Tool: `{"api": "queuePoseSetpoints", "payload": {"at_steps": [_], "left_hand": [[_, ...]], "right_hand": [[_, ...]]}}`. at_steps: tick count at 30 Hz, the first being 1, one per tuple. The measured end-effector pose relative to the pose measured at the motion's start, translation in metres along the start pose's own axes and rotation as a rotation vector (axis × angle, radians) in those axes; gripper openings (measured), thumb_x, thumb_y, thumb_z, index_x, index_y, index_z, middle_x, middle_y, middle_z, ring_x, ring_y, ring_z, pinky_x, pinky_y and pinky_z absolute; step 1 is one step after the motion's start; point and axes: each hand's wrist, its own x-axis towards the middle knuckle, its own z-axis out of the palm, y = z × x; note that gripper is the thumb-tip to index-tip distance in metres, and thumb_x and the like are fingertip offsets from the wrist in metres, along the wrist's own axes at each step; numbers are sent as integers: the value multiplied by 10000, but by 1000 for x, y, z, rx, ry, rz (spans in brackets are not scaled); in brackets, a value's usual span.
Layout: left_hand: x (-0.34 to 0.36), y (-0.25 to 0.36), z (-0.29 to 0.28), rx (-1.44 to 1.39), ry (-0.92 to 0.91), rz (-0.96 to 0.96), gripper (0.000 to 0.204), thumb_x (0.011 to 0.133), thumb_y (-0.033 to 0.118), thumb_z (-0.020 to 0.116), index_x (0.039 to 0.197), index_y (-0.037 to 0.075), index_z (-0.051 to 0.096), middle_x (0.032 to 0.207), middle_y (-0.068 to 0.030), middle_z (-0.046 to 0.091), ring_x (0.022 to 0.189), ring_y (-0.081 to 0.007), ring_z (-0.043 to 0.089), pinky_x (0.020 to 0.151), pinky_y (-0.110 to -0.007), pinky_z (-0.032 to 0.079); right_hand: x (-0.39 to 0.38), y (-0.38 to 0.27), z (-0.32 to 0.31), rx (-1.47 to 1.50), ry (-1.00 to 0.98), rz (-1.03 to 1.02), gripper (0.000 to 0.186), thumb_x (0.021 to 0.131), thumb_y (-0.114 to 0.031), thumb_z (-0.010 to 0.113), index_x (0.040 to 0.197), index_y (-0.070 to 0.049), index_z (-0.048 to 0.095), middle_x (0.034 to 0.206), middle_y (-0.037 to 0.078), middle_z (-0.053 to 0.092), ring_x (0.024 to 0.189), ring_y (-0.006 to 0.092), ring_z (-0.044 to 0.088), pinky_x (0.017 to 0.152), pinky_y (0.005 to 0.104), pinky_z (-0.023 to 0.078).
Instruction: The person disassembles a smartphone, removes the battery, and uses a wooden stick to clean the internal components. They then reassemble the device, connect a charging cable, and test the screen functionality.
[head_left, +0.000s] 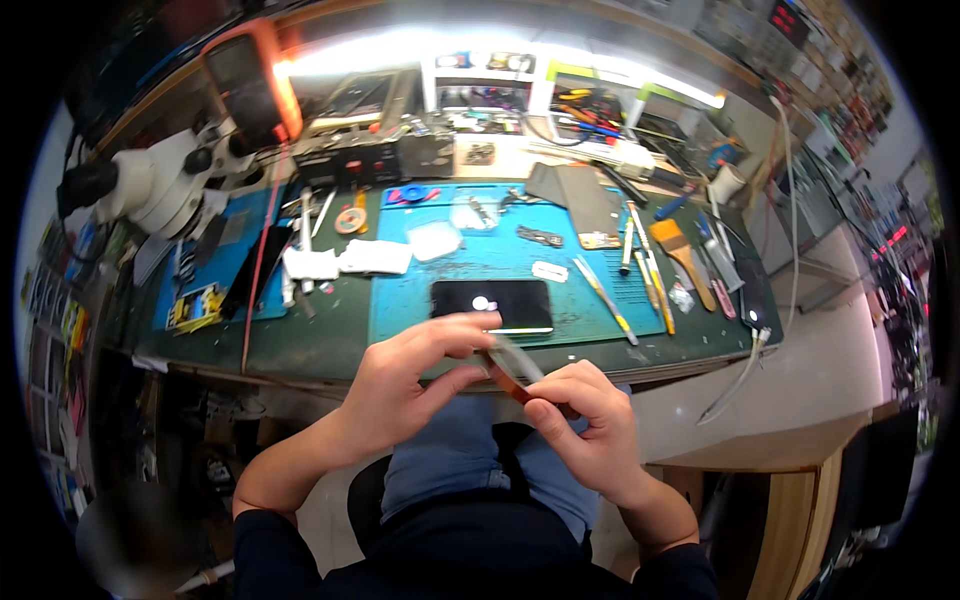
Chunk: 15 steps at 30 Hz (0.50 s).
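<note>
Above the bench's front edge I hold a thin, reddish-brown and clear band, which looks like a roll of amber tape [508,380], tilted and slightly blurred. My left hand [400,375] has its thumb and fingers curved about the upper left end. At the lower right end, my right hand [588,415] pinches it between thumb and bent fingers. Just beyond lies a phone [495,303] with a black screen and a small white logo lit on it, flat on the blue work mat [400,310]. My left fingertips overlap its lower edge in the picture.
Tweezers and slim tools [605,300] and a wooden-handled brush [680,258] lie to the right. White packets [375,257] and another tape roll [350,220] sit to the left. A microscope [155,185] stands far left, by a red cable [262,260].
</note>
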Motion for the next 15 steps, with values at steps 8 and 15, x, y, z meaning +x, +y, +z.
{"api": "queuePoseSetpoints", "payload": {"at_steps": [8,15], "left_hand": [[44,0,56,-93,3,6,486,911,-47,738,1377,34,629,1168,-117,748,1033,-205,751,842,-315,636],[50,-7,74,-30,3,48,527,900,-77,753,1398,-13,594,1135,-161,764,1041,-222,760,906,-343,637]], "right_hand": [[-11,21,-19,-139,264,-18,157,879,-91,832,1010,-34,767,865,64,703,675,156,634,547,290,486],[-7,38,-17,-98,330,6,181,869,-77,836,1029,-33,765,883,68,707,662,159,666,540,284,516]]}}
